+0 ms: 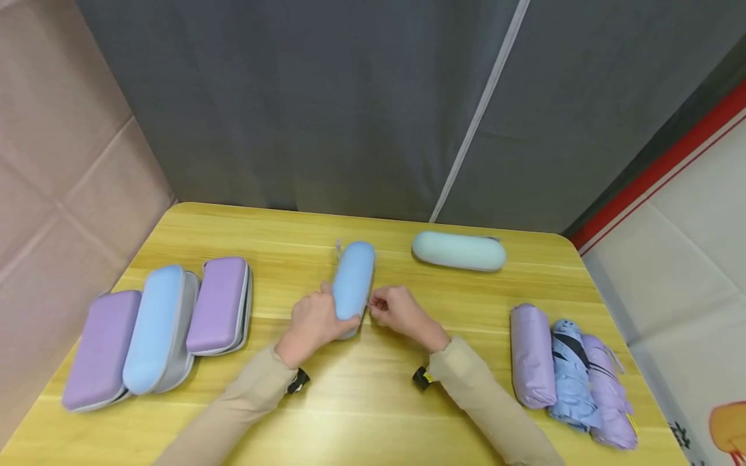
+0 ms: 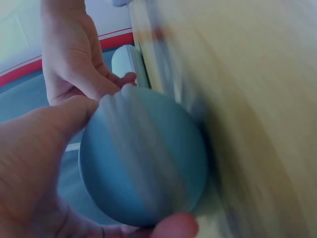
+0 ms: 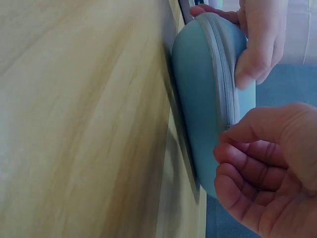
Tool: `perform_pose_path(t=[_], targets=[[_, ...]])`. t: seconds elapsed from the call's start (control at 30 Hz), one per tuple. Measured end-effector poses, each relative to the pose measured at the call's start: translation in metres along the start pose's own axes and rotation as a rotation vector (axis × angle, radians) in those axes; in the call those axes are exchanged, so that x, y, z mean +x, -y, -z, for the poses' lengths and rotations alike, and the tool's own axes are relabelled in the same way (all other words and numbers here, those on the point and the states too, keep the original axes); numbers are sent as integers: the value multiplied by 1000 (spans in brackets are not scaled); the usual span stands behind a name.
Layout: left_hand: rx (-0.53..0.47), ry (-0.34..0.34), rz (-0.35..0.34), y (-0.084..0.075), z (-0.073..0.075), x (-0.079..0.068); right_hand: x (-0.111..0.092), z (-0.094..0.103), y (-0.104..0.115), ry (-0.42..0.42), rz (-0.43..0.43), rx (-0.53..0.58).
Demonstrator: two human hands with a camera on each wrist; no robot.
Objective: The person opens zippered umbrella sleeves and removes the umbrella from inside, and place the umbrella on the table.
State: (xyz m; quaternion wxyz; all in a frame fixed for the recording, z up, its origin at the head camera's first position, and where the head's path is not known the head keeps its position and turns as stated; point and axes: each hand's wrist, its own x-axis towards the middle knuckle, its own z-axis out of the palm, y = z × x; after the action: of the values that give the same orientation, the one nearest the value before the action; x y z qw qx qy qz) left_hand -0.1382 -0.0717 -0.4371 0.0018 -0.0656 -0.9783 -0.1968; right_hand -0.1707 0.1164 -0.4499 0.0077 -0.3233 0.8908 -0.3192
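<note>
A blue zippered glasses case (image 1: pixel 353 275) lies lengthwise at the middle of the table, a grey zipper band (image 3: pixel 223 64) running along its side. My left hand (image 1: pixel 315 321) grips its near end, thumb on one side and fingers on the other. At the right side of the case, my right hand (image 1: pixel 403 315) pinches the zipper pull (image 3: pixel 228 128) between thumb and forefinger, the other fingers curled in. Most of the pull is hidden by those fingertips. A small strap loop (image 1: pixel 338 247) sticks out near the far end of the case.
At the left stand two purple zippered cases (image 1: pixel 218 304) with a larger blue case (image 1: pixel 153 330) between them. A mint glasses case (image 1: pixel 460 250) lies at the back right. Folded umbrellas, two purple (image 1: pixel 533 356) and one blue (image 1: pixel 568 378), lie at the right edge.
</note>
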Motion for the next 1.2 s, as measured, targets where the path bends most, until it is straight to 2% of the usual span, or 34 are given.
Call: perform_pose_path(t=[0.17,0.33,0.43,0.5,0.53,0.63,0.73,0.83,0.97,1.07,1.2], targets=[[27,27,49,-12,-2,-3,-4,1,0,17,22,16],[35,7,39,-17,-2,-4,-6,0,-3,12,-13,30],[20,44,6,-13,6,0,-6,0,-4,6,-34,39],[31,81,-61,-5,18,10,-5,0,-4,8,-50,46],[52,81,-125,1,25,19,-5,0,-4,10,-57,48],[141,62,-362,22,40,52,-5,1,-5,9,-76,51],[216,57,-597,41,45,83,-5,1,-6,9,-72,40],[233,151,-729,50,45,102,-5,1,-5,23,-57,26],[298,213,-817,50,43,111,-6,1,-4,32,-41,12],[348,227,-827,46,43,114,-6,2,-3,27,-36,4],[364,245,-812,42,44,114,-7,2,-1,28,-25,0]])
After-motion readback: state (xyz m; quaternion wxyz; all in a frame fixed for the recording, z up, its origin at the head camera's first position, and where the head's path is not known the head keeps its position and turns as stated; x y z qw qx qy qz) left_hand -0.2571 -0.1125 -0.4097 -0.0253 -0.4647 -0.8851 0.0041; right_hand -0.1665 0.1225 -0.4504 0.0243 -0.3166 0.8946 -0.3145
